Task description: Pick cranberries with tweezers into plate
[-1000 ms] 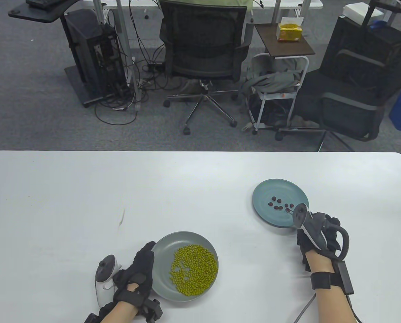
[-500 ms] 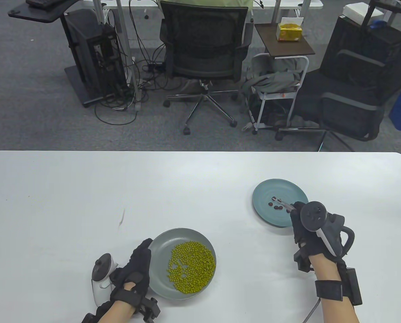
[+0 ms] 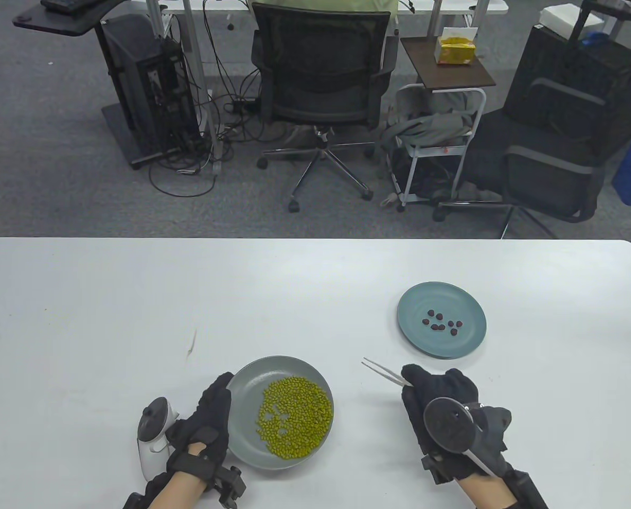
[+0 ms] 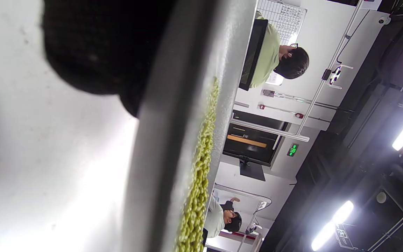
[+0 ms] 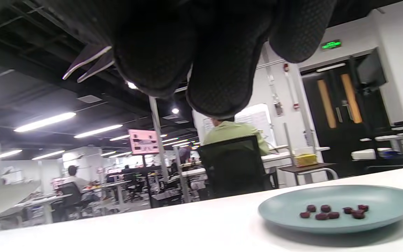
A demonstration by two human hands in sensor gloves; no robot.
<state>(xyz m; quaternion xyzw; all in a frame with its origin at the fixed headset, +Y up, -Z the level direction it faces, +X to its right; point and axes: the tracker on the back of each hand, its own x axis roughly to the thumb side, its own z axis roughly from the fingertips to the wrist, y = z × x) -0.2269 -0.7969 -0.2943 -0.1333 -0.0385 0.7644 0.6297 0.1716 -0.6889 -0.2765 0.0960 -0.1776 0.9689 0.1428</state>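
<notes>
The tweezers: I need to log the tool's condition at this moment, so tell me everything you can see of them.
The tweezers are slim, pale and metallic-looking, with two thin prongs ending in fine points. The right hand holds them at the rear end, which the glove hides. The prongs stick out up and to the left over the white table, in the gap between the grey plate of green beans and the teal plate of cranberries. The tips stand slightly apart, and no cranberry shows between them.

Gloved fingers [image 5: 219, 73] hang above a teal plate [image 5: 390, 218] holding dark cranberries [image 5: 327, 212].
</notes>
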